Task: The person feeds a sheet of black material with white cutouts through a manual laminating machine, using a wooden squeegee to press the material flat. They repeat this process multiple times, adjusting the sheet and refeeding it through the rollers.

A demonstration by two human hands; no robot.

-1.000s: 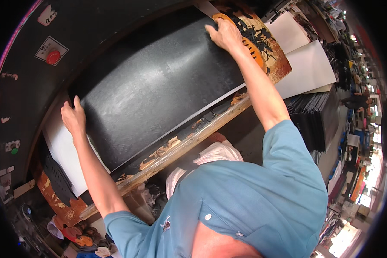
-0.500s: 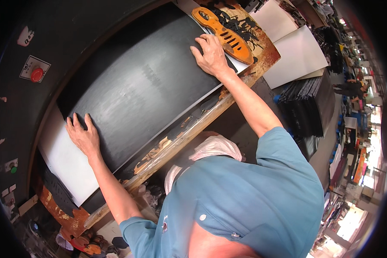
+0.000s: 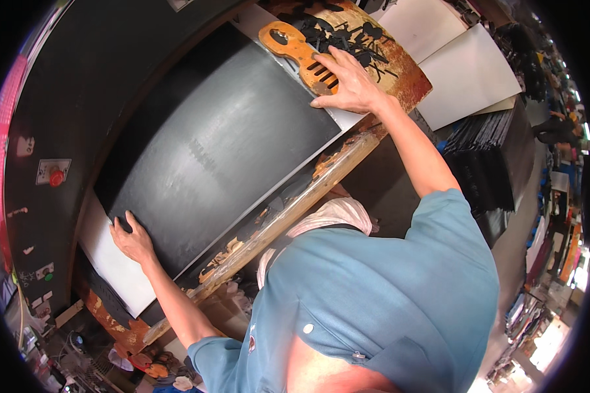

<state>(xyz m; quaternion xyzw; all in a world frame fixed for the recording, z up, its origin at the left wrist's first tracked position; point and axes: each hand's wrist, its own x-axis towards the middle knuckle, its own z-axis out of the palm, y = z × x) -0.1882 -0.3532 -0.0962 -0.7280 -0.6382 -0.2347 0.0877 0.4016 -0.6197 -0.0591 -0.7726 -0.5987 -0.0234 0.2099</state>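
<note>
Die (image 3: 300, 54) beneath the right grip

Orange, slotted and waisted, it lies at the right end of the black sheet (image 3: 196, 144), over the bare strip of white board (image 3: 108, 252); whether it overlaps the sheet cannot be told. Its long axis runs roughly along the sheet's right edge, holed end pointing away from the person. The right grip (image 3: 357, 88), by far the nearer, is spread wide over the near end, fingers across the slots, thumb at the sheet's edge. The left grip (image 3: 136, 245), also wide and holding nothing, is at the sheet's opposite end. Beyond the die, black scraps (image 3: 357, 46) litter a brown board (image 3: 410, 75); a wooden rail (image 3: 288, 206) runs along the person's side.
</note>
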